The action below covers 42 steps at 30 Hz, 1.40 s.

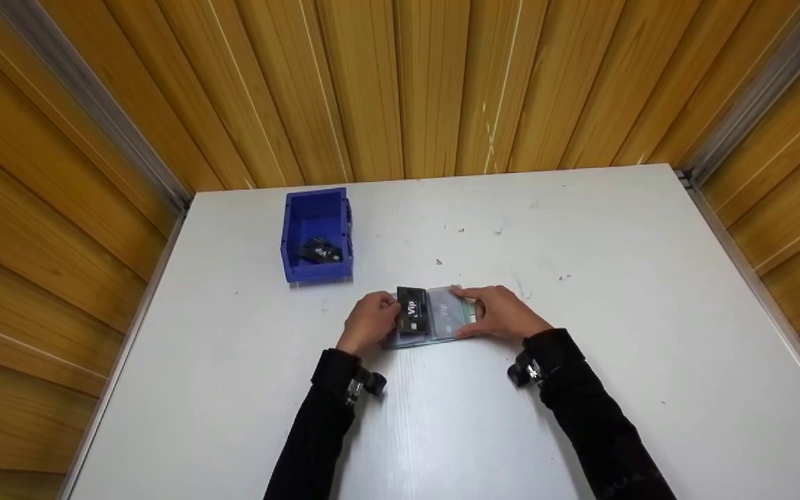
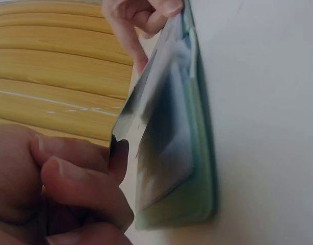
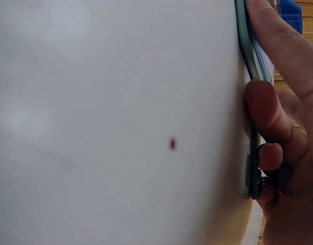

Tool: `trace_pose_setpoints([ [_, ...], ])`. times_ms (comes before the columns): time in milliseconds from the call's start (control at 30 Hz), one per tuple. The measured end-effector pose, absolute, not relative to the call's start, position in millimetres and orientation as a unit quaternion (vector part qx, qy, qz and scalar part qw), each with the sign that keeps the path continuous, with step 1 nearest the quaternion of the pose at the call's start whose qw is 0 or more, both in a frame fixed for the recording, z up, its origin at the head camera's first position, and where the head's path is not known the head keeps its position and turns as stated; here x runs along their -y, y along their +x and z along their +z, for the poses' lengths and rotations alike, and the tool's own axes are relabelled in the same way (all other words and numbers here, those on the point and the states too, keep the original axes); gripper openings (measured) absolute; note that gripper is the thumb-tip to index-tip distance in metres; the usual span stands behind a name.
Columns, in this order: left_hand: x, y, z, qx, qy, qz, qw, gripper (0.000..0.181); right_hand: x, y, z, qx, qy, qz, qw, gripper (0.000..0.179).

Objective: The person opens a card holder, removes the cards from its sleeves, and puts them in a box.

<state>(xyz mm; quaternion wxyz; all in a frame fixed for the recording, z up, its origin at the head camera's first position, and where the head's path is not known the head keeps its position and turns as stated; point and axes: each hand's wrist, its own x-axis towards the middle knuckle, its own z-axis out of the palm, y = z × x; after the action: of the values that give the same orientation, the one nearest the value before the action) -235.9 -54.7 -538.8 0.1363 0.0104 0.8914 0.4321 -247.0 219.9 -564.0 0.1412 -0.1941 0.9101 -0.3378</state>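
Note:
An open card holder with clear sleeves (image 1: 447, 305) lies on the table in the head view; its green edge (image 2: 203, 153) shows in the left wrist view. Over its left half is a black card marked "Vip" (image 1: 412, 309), which my left hand (image 1: 370, 319) pinches by its left edge. In the left wrist view this card stands tilted away from the sleeves. Another "Vip" card shows through the right sleeve. My right hand (image 1: 501, 312) grips the holder's right side, thumb at the near edge and fingers at the far one.
A blue bin (image 1: 317, 273) with several black cards (image 1: 321, 251) stands behind and left of my hands. The white table (image 1: 636, 298) ends against wood-patterned walls (image 1: 428, 90) at the back and sides. Small marks dot its surface.

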Motion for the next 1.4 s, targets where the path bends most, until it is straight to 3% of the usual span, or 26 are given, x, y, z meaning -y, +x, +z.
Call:
trace_pose_setpoints([
  [367, 69, -248, -511, -0.862, -0.011, 0.492, 0.119, 0.017, -223, -247, -562, -0.912, -0.193, -0.335, 0.136, 0.088],
  [767, 111, -290, -465, -0.835, -0.067, 0.546, -0.004, 0.021, -222, -246, -562, -0.910, -0.184, -0.343, 0.143, 0.088],
  [1067, 147, -316, -486, -0.857, -0.169, 0.484, -0.054, 0.033, -220, -246, -564, -0.910, -0.183, -0.341, 0.147, 0.088],
  [1400, 154, -327, -503, -0.888, -0.218, 0.399, -0.066, 0.027, -219, -246, -564, -0.911, -0.172, -0.343, 0.152, 0.088],
])
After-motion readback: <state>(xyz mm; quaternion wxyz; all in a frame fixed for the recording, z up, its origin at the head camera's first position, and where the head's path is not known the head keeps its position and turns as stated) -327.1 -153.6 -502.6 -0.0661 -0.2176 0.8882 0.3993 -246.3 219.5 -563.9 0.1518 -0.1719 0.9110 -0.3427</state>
